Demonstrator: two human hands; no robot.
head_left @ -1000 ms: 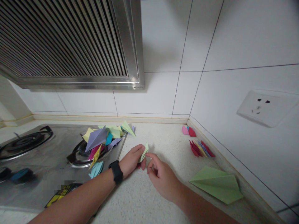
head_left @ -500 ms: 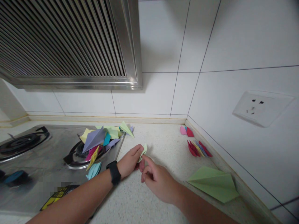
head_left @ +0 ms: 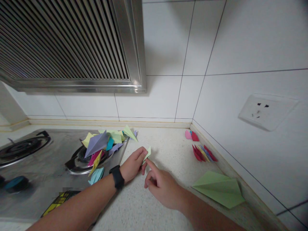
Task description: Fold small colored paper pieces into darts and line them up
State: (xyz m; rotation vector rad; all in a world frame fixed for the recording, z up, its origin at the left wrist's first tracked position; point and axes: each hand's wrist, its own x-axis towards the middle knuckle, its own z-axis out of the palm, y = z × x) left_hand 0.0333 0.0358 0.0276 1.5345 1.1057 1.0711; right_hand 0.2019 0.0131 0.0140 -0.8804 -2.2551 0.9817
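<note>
Over the speckled counter, my left hand, with a black band at its wrist, is closed on a small piece of folded pale green paper. The paper's upper tip sticks out past the thumb; its lower part is hidden by fingers. My right hand comes in from the right with its index finger stretched out, the fingertip touching the paper's lower edge. Its thumb and other fingers are curled loosely, apart from the index finger, and hold nothing visible.
Several folded papers, including a purple paper plane, lie heaped on the gas stove. At right rest a large green paper plane, a row of small folded papers and pink-red pieces. A range hood overhangs the stove.
Both hands stay almost in place. My right index finger and the pale green paper have shifted very slightly upward. The other papers lie as before.
</note>
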